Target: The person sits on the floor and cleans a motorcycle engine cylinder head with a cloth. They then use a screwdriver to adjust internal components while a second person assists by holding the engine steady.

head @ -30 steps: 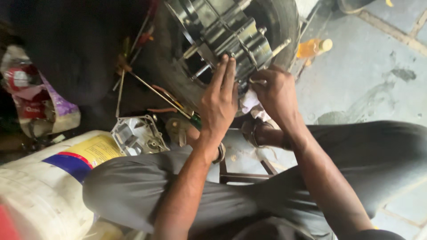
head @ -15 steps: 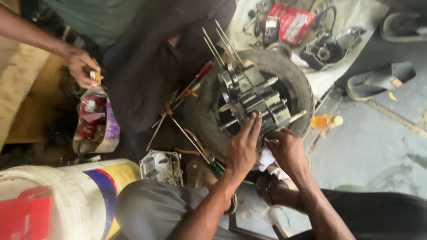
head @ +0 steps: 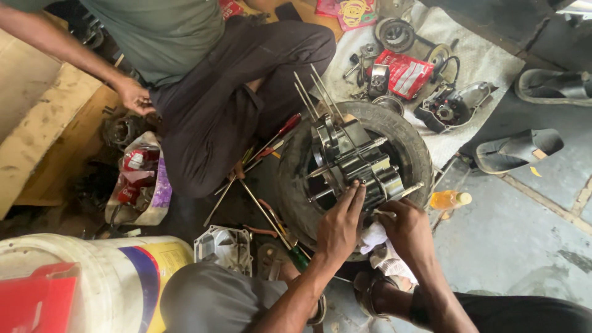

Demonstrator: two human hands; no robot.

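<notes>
engine block [head: 354,163]: grey metal, studs up | seated inside black tyre [head: 407,139]

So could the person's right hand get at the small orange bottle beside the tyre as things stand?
Probably yes. The right hand rests at the engine block on a white rag, and the orange bottle lies just beyond the tyre with bare floor between.

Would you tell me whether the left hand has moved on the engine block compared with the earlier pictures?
No. The left hand rests at the same lower edge of the engine block inside the tyre; only the camera shifted.
</notes>
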